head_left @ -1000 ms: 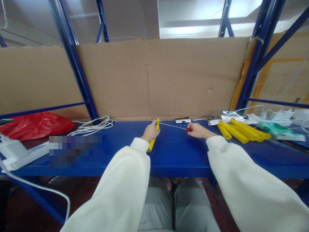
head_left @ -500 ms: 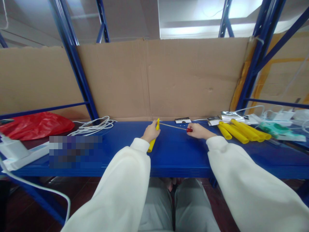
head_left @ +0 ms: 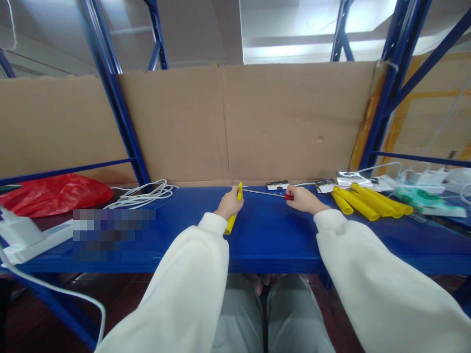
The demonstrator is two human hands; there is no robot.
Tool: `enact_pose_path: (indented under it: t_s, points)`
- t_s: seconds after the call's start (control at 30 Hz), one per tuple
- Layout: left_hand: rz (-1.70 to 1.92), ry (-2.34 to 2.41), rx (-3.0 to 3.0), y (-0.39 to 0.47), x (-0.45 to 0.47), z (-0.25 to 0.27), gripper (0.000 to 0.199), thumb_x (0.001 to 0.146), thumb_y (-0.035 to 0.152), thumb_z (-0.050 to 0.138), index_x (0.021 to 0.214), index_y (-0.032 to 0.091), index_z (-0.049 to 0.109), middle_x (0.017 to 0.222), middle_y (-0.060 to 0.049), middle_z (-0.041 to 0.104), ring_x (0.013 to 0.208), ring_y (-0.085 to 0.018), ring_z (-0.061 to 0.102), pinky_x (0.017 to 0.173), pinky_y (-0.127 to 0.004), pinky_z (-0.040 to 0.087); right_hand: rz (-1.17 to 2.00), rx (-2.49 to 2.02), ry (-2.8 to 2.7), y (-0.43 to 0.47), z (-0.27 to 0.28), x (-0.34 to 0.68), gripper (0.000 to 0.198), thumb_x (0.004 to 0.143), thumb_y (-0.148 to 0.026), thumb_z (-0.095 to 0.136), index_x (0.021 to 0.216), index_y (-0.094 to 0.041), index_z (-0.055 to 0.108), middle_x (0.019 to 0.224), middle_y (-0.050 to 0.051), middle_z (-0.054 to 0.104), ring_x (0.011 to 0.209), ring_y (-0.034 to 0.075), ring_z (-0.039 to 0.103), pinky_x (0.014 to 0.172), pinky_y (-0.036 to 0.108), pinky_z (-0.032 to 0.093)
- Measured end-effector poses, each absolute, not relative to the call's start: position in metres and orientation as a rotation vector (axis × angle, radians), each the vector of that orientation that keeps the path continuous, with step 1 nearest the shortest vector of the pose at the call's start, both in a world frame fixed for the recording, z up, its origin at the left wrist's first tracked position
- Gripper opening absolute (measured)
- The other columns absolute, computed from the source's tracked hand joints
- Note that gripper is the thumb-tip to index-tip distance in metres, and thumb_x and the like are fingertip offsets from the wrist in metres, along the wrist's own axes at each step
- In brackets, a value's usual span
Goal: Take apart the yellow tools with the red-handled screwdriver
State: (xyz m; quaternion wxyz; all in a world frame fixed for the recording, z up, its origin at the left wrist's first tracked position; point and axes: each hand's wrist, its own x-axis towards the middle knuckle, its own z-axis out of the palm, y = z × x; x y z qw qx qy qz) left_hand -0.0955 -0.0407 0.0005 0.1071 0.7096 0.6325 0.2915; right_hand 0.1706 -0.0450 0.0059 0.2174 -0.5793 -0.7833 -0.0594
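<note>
My left hand (head_left: 228,202) is wrapped round a yellow tube (head_left: 231,224), which stands tilted just over the blue table (head_left: 272,235). In my right hand (head_left: 302,199) is a screwdriver (head_left: 263,193), gripped by its red handle. Its long thin metal shaft points left, and the far end reaches the upper part of the yellow tube. Whether the tip touches the tube or goes into it, I cannot tell.
Several more yellow tubes (head_left: 362,203) lie at the right, beside small black-and-white packets (head_left: 326,186) and a green-and-white packet (head_left: 419,200). Leftward are a coiled white cable (head_left: 145,194), a red plastic bag (head_left: 59,192) and a white power strip (head_left: 40,245). A cardboard sheet (head_left: 287,122) stands behind.
The screwdriver's shaft lies slightly more level than before. Both hands keep their grips, and the whole view has shifted a little.
</note>
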Motion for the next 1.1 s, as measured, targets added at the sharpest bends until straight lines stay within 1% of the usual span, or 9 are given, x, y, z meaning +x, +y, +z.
enact_pose_path:
  t_s: [0.13,0.23,0.37,0.47,0.7,0.83,0.97,1.1]
  points:
    - [0.842,1.859,2.066,-0.0397,-0.096,0.0004,0.04,0.091,0.022,0.059,0.13,0.018,0.047,0.117,-0.017,0.071,0.084,-0.024,0.075,0.072,-0.031,0.057,-0.032,-1.578,-2.212,-0.0475,0.005,0.1667,0.015,0.077,-0.012,0.059,0.089,-0.019,0.065,0.084,0.007,0.074,0.077,0.019,0.067,0.07,0.024,0.046]
    - [0.853,1.834,2.01,-0.0388,-0.0959,0.0004,0.036,0.092,0.021,0.058,0.126,0.018,0.047,0.116,-0.017,0.071,0.074,-0.021,0.074,0.066,-0.029,0.056,-0.017,-1.603,-2.235,-0.0482,0.0053,0.1637,0.011,0.081,-0.013,0.057,0.084,-0.018,0.066,0.086,0.008,0.075,0.08,0.02,0.068,0.071,0.025,0.046]
    - [0.874,1.703,1.864,-0.0405,-0.0934,0.0014,0.033,0.093,0.018,0.056,0.124,0.019,0.044,0.109,-0.012,0.073,0.053,-0.012,0.065,0.052,-0.024,0.052,-0.117,-1.64,-2.239,-0.0493,0.0076,0.1642,0.01,0.081,-0.015,0.058,0.083,-0.018,0.068,0.088,0.01,0.076,0.082,0.021,0.069,0.073,0.025,0.045]
    - [0.886,1.6,1.786,-0.0421,-0.0913,0.0019,0.031,0.093,0.014,0.055,0.122,0.019,0.043,0.103,-0.008,0.073,0.045,-0.007,0.058,0.047,-0.019,0.048,-0.17,-1.668,-2.224,-0.0492,0.0082,0.1672,0.01,0.08,-0.016,0.06,0.085,-0.019,0.068,0.088,0.009,0.075,0.082,0.021,0.068,0.072,0.026,0.045]
    - [0.91,1.553,1.769,-0.0426,-0.0899,0.0008,0.03,0.094,0.012,0.053,0.121,0.018,0.043,0.099,-0.006,0.072,0.04,-0.005,0.053,0.043,-0.017,0.045,-0.305,-1.724,-2.142,-0.0518,0.0085,0.1685,0.011,0.078,-0.018,0.063,0.088,-0.023,0.063,0.085,0.004,0.073,0.078,0.02,0.065,0.063,0.025,0.038]
    - [0.889,1.578,1.839,-0.0406,-0.0908,-0.0012,0.032,0.093,0.012,0.054,0.124,0.018,0.045,0.099,-0.008,0.073,0.042,-0.007,0.055,0.043,-0.018,0.045,-0.297,-1.786,-2.101,-0.0549,0.0108,0.1661,0.014,0.078,-0.017,0.062,0.091,-0.022,0.061,0.083,0.005,0.072,0.075,0.02,0.064,0.061,0.025,0.036]
    - [0.885,1.658,1.923,-0.0358,-0.0937,-0.0048,0.038,0.093,0.017,0.056,0.13,0.017,0.045,0.107,-0.013,0.072,0.043,-0.009,0.058,0.045,-0.021,0.046,-0.202,-1.77,-2.147,-0.052,0.01,0.1652,0.014,0.08,-0.015,0.06,0.093,-0.02,0.064,0.089,0.008,0.073,0.081,0.02,0.066,0.066,0.024,0.04]
    - [0.878,1.7,1.997,-0.0337,-0.0961,-0.0063,0.041,0.092,0.018,0.057,0.132,0.018,0.047,0.107,-0.012,0.072,0.047,-0.011,0.061,0.051,-0.023,0.05,-0.166,-1.716,-2.204,-0.0497,0.0094,0.1651,0.011,0.08,-0.013,0.058,0.084,-0.017,0.067,0.092,0.012,0.074,0.087,0.022,0.068,0.074,0.025,0.043]
